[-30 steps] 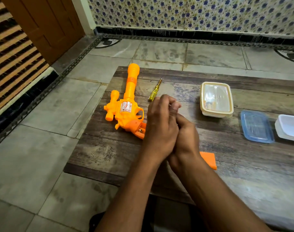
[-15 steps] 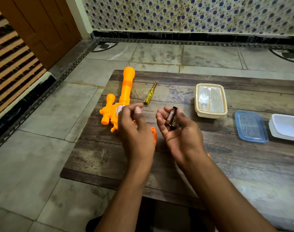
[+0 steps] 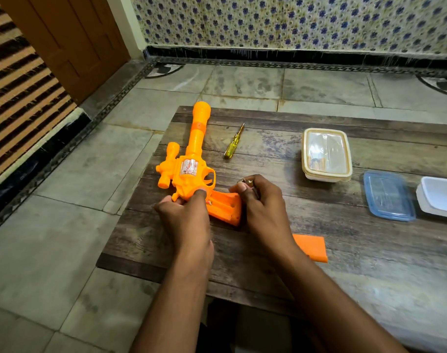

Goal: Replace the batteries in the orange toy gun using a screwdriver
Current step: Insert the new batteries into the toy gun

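The orange toy gun [image 3: 191, 159] lies on the wooden table [image 3: 344, 240], barrel pointing away from me. My left hand [image 3: 186, 215] grips its body just above the handle. My right hand [image 3: 260, 207] holds batteries [image 3: 249, 181] in curled fingers right beside the open handle [image 3: 225, 207]. Only the batteries' dark tips show above the fingers. The orange battery cover [image 3: 311, 247] lies behind my right wrist. A yellow-handled screwdriver [image 3: 233, 142] lies to the right of the barrel.
A lidded cream container [image 3: 326, 154] stands at the centre right. Further right lie a blue lid [image 3: 389, 196] and a white tray [image 3: 438, 197]. Tiled floor surrounds the low table, with a wooden door [image 3: 64, 42] at the far left.
My hands parted from a clasp, the right one showing the batteries in its palm. Both then dropped to the gun: the left took hold of its body, the right closed beside the handle.
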Tool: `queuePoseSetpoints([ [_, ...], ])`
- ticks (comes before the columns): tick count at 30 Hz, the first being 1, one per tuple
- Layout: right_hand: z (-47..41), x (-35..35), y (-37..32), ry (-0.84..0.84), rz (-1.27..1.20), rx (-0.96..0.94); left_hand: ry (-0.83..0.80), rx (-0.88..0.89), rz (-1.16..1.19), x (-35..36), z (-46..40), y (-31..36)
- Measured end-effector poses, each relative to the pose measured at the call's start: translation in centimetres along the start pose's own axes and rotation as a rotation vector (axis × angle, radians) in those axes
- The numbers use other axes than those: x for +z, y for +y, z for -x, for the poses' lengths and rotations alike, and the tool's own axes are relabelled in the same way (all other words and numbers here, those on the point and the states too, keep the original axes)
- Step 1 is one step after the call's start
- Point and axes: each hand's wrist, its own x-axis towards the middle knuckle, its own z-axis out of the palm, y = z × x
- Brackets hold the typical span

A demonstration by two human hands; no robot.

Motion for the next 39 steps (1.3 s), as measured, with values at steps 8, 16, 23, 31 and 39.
queuePoseSetpoints([
  [8,0.3,0.1,-0.7,0.002,-0.185,-0.07,-0.088,-0.1,0.207,0.6,-0.5,0.9],
  [16,-1.1,-2.0,-1.5,0.06,0.341,-0.596,-0.209,-0.296,0.395,0.6,0.9,1.6],
  [23,-0.6,-4.1,-1.8,-0.106,0.593,-0.76,-0.183,-0.37,0.444,1.5,1.8,1.1],
  [31,-0.3,-3.7,-2.7,-0.152,0.915,-0.681,-0.223,-0.359,0.471,1.8,2.9,1.2],
  [39,-0.4,-4.3,-2.9,-0.22,0.802,-0.671,-0.208,-0.386,0.496,1.7,2.9,1.3],
])
